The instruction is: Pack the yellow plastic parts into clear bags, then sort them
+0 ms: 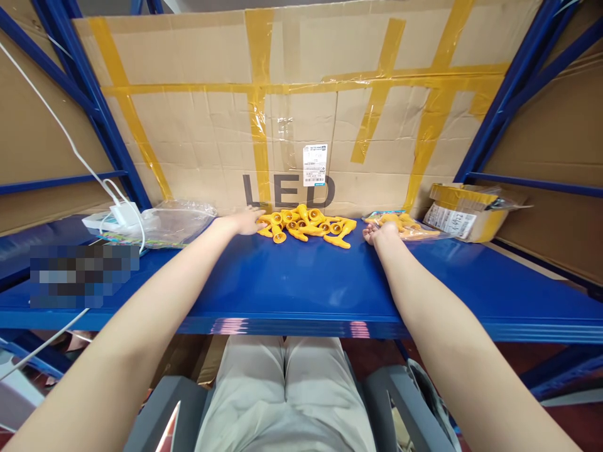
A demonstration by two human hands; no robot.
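Observation:
A heap of yellow horn-shaped pieces [304, 223], with hollow round ends, lies on the blue shelf at the foot of the cardboard. At the heap's left edge is my left hand [245, 220], palm down with fingers stretched towards the nearest pieces; I see nothing held. To the right of the heap, my right hand [382, 233] rests with loosely bent fingers, and nothing shows in it. Just behind and beside that hand is a clear plastic bag [414, 229] containing more yellow pieces. Whether the hand touches the bag is unclear.
A large taped cardboard sheet [198, 138] marked LED stands along the back. On the left lie a clear plastic bag [176, 220], a white power strip [123, 215] with cables and a blurred dark object [80, 273]. A small taped carton [466, 213] sits at the right.

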